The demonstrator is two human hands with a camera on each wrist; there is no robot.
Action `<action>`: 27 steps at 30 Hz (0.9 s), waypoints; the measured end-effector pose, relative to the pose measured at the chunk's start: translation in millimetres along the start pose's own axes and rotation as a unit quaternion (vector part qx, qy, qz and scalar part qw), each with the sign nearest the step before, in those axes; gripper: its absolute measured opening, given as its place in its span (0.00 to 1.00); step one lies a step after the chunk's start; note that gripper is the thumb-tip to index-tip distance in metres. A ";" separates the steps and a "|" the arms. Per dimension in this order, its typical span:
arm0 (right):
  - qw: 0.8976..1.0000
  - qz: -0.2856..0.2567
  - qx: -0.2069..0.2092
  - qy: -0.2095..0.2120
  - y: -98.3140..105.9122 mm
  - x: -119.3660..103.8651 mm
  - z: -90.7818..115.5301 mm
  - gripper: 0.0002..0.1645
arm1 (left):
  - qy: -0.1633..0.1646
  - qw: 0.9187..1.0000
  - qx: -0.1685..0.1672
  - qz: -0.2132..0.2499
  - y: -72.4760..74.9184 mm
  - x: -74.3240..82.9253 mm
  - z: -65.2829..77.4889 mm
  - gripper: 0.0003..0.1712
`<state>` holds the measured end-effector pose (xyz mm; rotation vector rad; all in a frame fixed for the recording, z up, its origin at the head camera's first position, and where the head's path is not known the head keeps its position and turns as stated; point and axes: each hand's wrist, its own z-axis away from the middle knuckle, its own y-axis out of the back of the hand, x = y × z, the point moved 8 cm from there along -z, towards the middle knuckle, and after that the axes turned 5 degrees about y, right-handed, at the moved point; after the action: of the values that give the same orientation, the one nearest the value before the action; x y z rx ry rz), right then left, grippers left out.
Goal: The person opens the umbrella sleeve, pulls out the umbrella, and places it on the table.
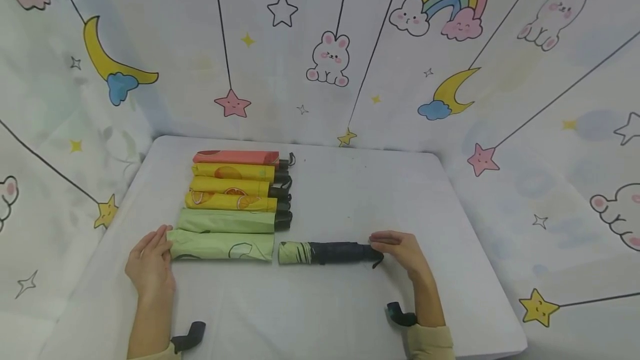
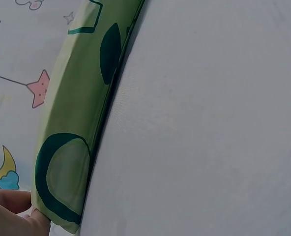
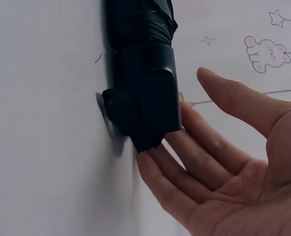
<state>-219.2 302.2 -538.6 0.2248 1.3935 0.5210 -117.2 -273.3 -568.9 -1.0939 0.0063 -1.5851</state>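
My left fingers (image 1: 153, 242), unclenched, touch the green pouch (image 1: 212, 245); my right fingers (image 3: 197, 160), loose, touch the umbrella (image 1: 335, 253). Uneven pushing might roll it.

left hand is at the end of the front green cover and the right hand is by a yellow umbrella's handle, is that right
Not quite: the right hand is by the black handle of the dark umbrella, not a yellow one, as the head view shows. The left hand is indeed at the end of the front green cover.
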 end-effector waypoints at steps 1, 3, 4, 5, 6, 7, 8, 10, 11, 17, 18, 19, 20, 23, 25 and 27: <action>1.000 0.002 0.001 0.000 -0.2 -0.8 -0.5 0.23 | 0.002 1.000 -0.001 -0.004 -0.4 0.3 -0.4 0.30; 1.000 0.010 0.005 -0.003 -0.4 -2.4 -2.3 0.23 | 0.004 1.000 -0.003 -0.007 -1.7 1.6 -1.2 0.29; 1.000 0.015 0.008 -0.003 -0.4 -3.5 -3.7 0.22 | 0.005 1.000 -0.006 -0.009 -2.6 2.7 -1.6 0.29; 1.000 0.018 0.011 0.001 -0.5 -4.7 -4.9 0.23 | 0.006 1.000 -0.007 -0.008 -3.4 4.2 -2.2 0.29; 1.000 0.021 0.013 0.003 -0.3 -3.7 -7.7 0.23 | 0.007 1.000 -0.009 -0.008 -4.5 5.9 -2.7 0.30; 1.000 0.022 0.015 0.005 -0.9 -6.4 -8.8 0.23 | 0.006 1.000 -0.012 -0.009 -5.8 7.8 -2.7 0.30; 1.000 0.022 0.018 0.007 -1.5 -9.2 -10.1 0.22 | 0.005 1.000 -0.015 -0.012 -7.4 10.0 -2.9 0.30; 0.999 0.023 0.020 0.017 -3.6 -15.8 -12.7 0.22 | 0.006 1.000 -0.019 -0.021 -10.1 14.4 -4.0 0.31; 0.999 0.022 0.019 0.021 -4.9 -19.1 -13.8 0.21 | 0.008 0.999 -0.021 -0.024 -11.6 16.3 -4.6 0.32; 0.999 0.004 0.010 0.041 -15.2 -38.4 -22.8 0.20 | 0.001 0.999 -0.027 -0.023 -18.0 27.8 -9.9 0.32; 0.999 -0.002 0.008 0.045 -17.4 -41.1 -24.4 0.20 | -0.002 0.999 -0.027 -0.020 -18.3 29.0 -10.8 0.31; 0.999 -0.009 0.006 0.047 -19.5 -43.6 -25.9 0.20 | -0.002 0.999 -0.029 -0.016 -18.7 29.4 -11.7 0.31; 0.999 -0.014 0.004 0.052 -21.9 -46.2 -27.2 0.20 | -0.003 0.999 -0.032 -0.013 -19.1 29.6 -12.5 0.31; 0.998 -0.025 -0.004 0.055 -29.2 -52.1 -31.8 0.21 | 0.000 0.999 -0.034 -0.018 -20.2 27.8 -15.3 0.31; 0.998 -0.024 -0.008 0.054 -34.1 -55.5 -35.5 0.21 | 0.001 0.999 -0.038 -0.031 -21.4 25.9 -16.2 0.31; 0.998 -0.019 -0.011 0.053 -38.9 -58.5 -40.0 0.21 | -0.003 0.998 -0.037 -0.043 -22.6 25.0 -16.4 0.30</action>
<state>-254.8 234.6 -511.9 0.1535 1.4921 0.5219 -142.8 -293.5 -550.4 -1.1690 0.0141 -1.6700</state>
